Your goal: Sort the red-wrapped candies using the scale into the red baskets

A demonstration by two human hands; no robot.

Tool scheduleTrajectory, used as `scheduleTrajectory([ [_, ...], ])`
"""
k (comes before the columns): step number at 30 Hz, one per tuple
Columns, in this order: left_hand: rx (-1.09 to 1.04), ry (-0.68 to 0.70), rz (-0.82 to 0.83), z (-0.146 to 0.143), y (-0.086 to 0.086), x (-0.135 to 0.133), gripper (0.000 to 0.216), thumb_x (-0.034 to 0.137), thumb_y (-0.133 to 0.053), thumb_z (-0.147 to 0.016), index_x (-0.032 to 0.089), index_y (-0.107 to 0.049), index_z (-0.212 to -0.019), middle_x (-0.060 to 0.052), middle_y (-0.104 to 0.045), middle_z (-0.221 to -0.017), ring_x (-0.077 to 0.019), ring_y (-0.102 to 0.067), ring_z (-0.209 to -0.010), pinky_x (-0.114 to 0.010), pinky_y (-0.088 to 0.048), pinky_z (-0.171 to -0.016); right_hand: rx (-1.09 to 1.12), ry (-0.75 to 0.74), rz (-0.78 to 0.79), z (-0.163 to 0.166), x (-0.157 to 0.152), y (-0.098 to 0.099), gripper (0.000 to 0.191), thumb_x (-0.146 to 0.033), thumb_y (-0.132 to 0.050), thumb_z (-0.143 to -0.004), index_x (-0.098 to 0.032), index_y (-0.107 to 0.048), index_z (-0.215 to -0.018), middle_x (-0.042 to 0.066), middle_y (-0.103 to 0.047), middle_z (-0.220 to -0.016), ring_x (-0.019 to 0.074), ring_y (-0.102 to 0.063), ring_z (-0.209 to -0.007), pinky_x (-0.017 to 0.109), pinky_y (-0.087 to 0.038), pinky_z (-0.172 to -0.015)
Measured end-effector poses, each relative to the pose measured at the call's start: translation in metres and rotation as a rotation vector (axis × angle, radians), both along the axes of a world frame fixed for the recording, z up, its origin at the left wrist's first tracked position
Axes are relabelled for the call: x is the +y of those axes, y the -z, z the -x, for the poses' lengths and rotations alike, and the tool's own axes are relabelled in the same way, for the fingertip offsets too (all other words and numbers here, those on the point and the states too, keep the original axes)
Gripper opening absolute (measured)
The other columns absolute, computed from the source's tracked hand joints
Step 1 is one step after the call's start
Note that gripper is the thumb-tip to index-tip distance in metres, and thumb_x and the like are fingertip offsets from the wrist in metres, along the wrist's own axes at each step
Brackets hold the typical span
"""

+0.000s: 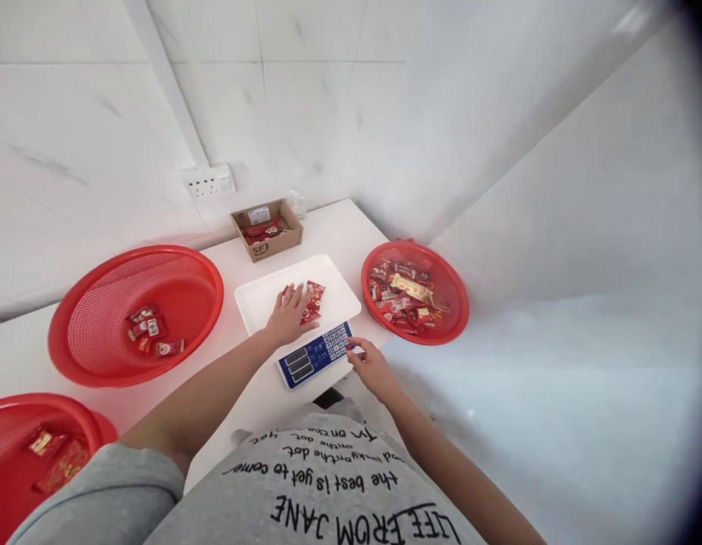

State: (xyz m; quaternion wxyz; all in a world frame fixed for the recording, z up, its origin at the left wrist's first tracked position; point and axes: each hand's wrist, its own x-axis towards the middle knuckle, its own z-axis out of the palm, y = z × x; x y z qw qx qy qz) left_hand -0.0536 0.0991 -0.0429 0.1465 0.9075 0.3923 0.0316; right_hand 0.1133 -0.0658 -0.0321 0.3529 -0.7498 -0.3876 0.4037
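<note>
A white electronic scale [260, 299] with a blue keypad panel [315, 356] stands on the white table. My left hand [288, 312] lies flat on the scale tray, fingers spread over a small pile of red snack packets [313, 300]. My right hand [369, 365] reaches to the right end of the keypad, one finger touching the keys and the other fingers curled; nothing shows in it.
A red basket [414, 291] full of packets sits right of the scale. A large red basket [136, 314] with a few packets is at left, another red basket [27, 454] at bottom left. A cardboard box [267, 228] stands behind, near a wall socket [208, 182].
</note>
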Motion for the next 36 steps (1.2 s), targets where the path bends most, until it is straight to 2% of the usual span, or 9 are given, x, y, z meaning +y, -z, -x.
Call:
scheduleTrajectory([
  [4,-0.01,0.023,-0.015,-0.016,0.005,-0.001,0.068,0.057,-0.039,-0.081,0.024,-0.027,-0.139,-0.01,-0.018,-0.148,-0.0338,-0.009,-0.135,-0.054,-0.012,-0.106,-0.038,0.025,-0.005,-0.011,-0.013,0.002,0.032,-0.033,-0.049,-0.073,-0.021,-0.058,-0.102,0.003,-0.061,-0.09,0.0126,-0.056,-0.065,0.031,-0.048,-0.064],
  [9,-0.049,0.018,-0.086,-0.024,0.009,0.006,0.058,0.051,-0.04,-0.083,0.023,-0.036,-0.134,-0.011,-0.03,-0.144,-0.0313,-0.019,-0.133,-0.051,-0.015,-0.106,-0.099,0.034,-0.021,-0.037,-0.021,-0.005,0.031,-0.033,-0.05,-0.072,-0.021,-0.059,-0.099,0.004,-0.061,-0.094,0.0129,-0.056,-0.064,0.032,-0.047,-0.066],
  [13,-0.112,-0.009,-0.087,-0.025,0.0,0.003,0.063,0.053,-0.041,-0.082,0.02,-0.034,-0.136,-0.013,-0.033,-0.141,-0.031,-0.018,-0.134,-0.05,-0.019,-0.106,-0.143,0.045,-0.028,-0.071,-0.017,-0.013,0.031,-0.032,-0.049,-0.072,-0.02,-0.06,-0.098,0.005,-0.062,-0.097,0.0138,-0.056,-0.065,0.033,-0.047,-0.069],
  [16,-0.178,-0.085,-0.086,-0.02,-0.01,-0.014,0.06,0.051,-0.038,-0.084,0.02,-0.032,-0.136,-0.012,-0.029,-0.144,-0.03,-0.016,-0.134,-0.051,-0.019,-0.106,-0.197,0.087,-0.076,-0.104,-0.005,-0.012,0.029,-0.031,-0.049,-0.073,-0.019,-0.061,-0.096,0.006,-0.063,-0.099,0.0164,-0.058,-0.074,0.036,-0.046,-0.076],
  [21,-0.283,-0.169,-0.079,-0.001,-0.019,-0.054,0.056,0.043,-0.036,-0.087,0.024,-0.023,-0.139,-0.01,-0.029,-0.144,-0.0266,-0.016,-0.135,-0.051,-0.022,-0.106,-0.207,0.119,-0.016,-0.158,0.024,0.008,0.027,-0.027,-0.051,-0.072,-0.019,-0.062,-0.095,0.006,-0.064,-0.099,0.0193,-0.06,-0.087,0.037,-0.043,-0.084],
  [26,-0.32,-0.274,-0.053,0.007,-0.018,-0.081,0.055,0.04,-0.038,-0.087,0.023,-0.025,-0.137,-0.01,-0.032,-0.142,-0.0265,-0.019,-0.134,-0.05,-0.027,-0.105,-0.152,0.001,0.001,-0.174,0.051,0.032,0.032,-0.025,-0.053,-0.072,-0.021,-0.06,-0.103,0.003,-0.067,-0.094,0.0187,-0.062,-0.084,0.035,-0.046,-0.08],
  [31,-0.342,-0.359,-0.005,-0.001,-0.018,-0.088,0.051,0.039,-0.038,-0.087,0.022,-0.029,-0.135,-0.01,-0.037,-0.139,-0.0254,-0.024,-0.133,-0.049,-0.031,-0.104,-0.191,0.014,0.01,-0.174,0.069,0.045,0.033,-0.023,-0.054,-0.071,-0.018,-0.061,-0.103,0.008,-0.065,-0.099,0.0225,-0.06,-0.092,0.039,-0.042,-0.085],
  [36,-0.366,-0.442,0.027,0.001,-0.021,-0.085,0.051,0.038,-0.038,-0.087,0.025,-0.028,-0.136,-0.008,-0.039,-0.138,-0.0251,-0.024,-0.133,-0.05,-0.032,-0.103,-0.176,0.017,-0.004,-0.185,0.073,0.044,0.028,-0.031,-0.054,-0.072,-0.017,-0.065,-0.094,0.009,-0.066,-0.098,0.0238,-0.06,-0.095,0.041,-0.041,-0.088],
])
